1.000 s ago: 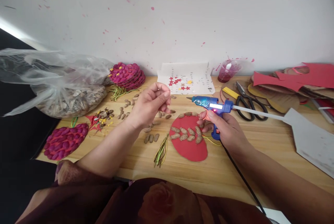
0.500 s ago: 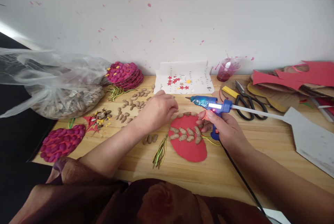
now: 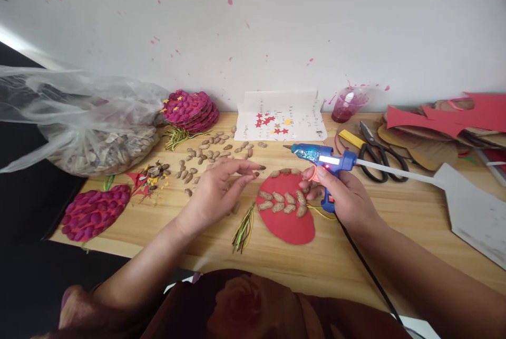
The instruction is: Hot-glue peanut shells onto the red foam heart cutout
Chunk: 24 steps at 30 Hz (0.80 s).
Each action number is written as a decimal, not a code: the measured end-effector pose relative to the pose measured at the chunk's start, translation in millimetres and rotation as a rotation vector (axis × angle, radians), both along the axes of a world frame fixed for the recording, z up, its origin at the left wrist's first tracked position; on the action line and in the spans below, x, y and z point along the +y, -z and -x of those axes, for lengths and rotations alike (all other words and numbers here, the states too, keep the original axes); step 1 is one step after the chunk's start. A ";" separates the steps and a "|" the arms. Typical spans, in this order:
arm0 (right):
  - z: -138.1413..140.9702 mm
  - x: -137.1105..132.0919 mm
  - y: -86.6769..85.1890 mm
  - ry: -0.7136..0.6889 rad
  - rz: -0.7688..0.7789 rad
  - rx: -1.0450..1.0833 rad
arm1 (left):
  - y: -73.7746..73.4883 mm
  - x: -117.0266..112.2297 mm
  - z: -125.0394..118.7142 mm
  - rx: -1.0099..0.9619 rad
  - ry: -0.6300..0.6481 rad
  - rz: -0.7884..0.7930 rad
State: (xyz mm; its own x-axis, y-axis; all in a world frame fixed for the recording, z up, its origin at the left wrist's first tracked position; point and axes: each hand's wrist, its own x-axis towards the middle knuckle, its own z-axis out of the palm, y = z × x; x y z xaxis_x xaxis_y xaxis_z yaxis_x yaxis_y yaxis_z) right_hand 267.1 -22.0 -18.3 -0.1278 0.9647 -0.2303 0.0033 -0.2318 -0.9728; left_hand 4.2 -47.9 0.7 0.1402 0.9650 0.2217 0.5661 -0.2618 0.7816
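My right hand (image 3: 350, 196) is closed around a blue glue gun (image 3: 322, 157), a finger on its orange trigger and a white glue stick (image 3: 395, 170) jutting from its back. The nozzle points left, above the table. Left of it, my left hand (image 3: 219, 189) hovers with thumb and fingers apart; its fingertips look dark brown, and I see nothing held between them. Below and between the hands lies a round red cutout (image 3: 286, 228) with rows of peanuts (image 3: 278, 197) across its middle and more along its top edge. A tassel of green and yellow strands (image 3: 244, 229) lies at its left.
Loose peanuts (image 3: 207, 155) are scattered behind my left hand. A plastic bag (image 3: 106, 152), a purple-studded cutout (image 3: 97, 212) and a stack of similar ones (image 3: 192, 112) stand left. Paper with stars (image 3: 304, 123), a cup (image 3: 348, 104), scissors (image 3: 379, 157) and red cutouts (image 3: 474, 112) line the back.
My left hand has moved left and down, and its thumb and fingers have spread apart. My right hand still holds the glue gun in about the same place.
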 end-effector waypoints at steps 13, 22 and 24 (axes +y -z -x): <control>1.2 -1.3 0.3 -0.013 -0.032 -0.014 | 18.0 4.4 -38.4 0.117 0.041 -0.071; 3.8 0.1 -3.2 -0.009 -0.032 -0.074 | 27.6 1.1 -41.7 0.249 0.085 -0.167; 3.5 0.4 -2.0 -0.009 -0.033 -0.074 | 29.5 0.6 -41.5 0.267 0.087 -0.177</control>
State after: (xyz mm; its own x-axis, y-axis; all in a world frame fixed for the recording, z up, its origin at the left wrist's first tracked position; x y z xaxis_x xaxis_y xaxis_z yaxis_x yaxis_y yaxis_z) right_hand 263.7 -21.6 -16.3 -0.1203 0.9707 -0.2078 0.0773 -0.1995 -0.9768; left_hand 45.7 -47.3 -28.8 0.2961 0.8964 0.3297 0.7144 -0.4370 0.5465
